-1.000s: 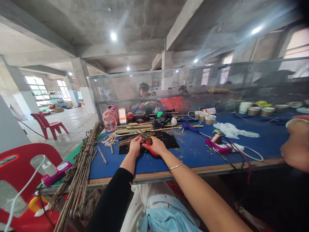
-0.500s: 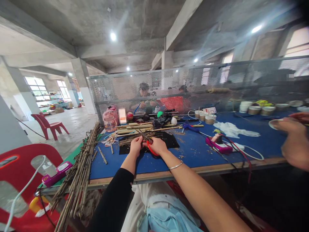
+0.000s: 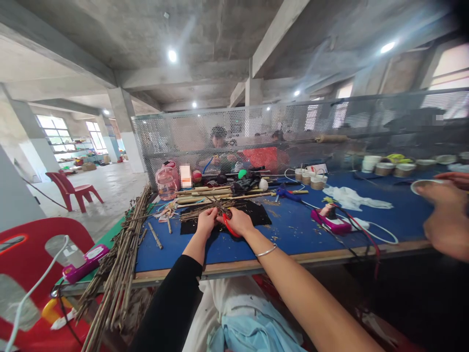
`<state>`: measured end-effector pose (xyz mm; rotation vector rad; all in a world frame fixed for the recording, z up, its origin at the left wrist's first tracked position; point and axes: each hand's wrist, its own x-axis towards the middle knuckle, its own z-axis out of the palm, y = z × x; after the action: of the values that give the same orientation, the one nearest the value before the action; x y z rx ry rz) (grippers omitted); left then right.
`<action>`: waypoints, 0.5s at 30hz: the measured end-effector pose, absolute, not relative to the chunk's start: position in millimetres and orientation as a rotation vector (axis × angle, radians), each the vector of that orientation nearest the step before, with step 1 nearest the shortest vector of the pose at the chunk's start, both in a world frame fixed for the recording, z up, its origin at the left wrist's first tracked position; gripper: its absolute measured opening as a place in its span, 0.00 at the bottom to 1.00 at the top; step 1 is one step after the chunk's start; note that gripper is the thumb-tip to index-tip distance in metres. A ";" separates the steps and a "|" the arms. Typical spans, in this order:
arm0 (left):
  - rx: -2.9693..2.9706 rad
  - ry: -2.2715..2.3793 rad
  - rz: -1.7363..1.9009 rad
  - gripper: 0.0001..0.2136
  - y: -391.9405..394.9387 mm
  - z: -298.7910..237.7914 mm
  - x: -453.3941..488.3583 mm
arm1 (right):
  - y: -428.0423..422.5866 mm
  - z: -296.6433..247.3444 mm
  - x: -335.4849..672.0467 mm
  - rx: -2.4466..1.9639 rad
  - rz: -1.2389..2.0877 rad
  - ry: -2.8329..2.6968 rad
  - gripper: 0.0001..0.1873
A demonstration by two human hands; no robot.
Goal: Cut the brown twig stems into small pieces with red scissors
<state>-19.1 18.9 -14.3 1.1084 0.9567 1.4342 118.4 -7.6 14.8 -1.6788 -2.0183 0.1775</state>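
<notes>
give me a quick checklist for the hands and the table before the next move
1. Red-handled scissors in the right hand: ok, held.
2. Left hand clear of the blades: cannot tell; the hands are close together and the blades do not show clearly.
3. Twigs near the hands: ok, lying over the black cloth.
4. Blue glue gun apart from both hands: ok, to their right.
5. Bundle of long stalks fully on the table: not ok, ends hang past the edge.
6. Co-worker's hand apart: ok, far right.

Concrete ceiling (image 3: 216, 39), bright lamps (image 3: 172, 56), red chairs (image 3: 54, 227), perforated screen (image 3: 179, 146)
</notes>
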 end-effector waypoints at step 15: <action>0.982 0.871 1.446 0.16 15.3 -9.0 -16.5 | -3.2 9.2 118.4 -1.542 0.229 -2.020 0.29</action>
<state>-16.5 15.3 -9.0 0.9815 0.8708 1.4458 118.4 -3.2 9.2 -1.5424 -2.0205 0.2290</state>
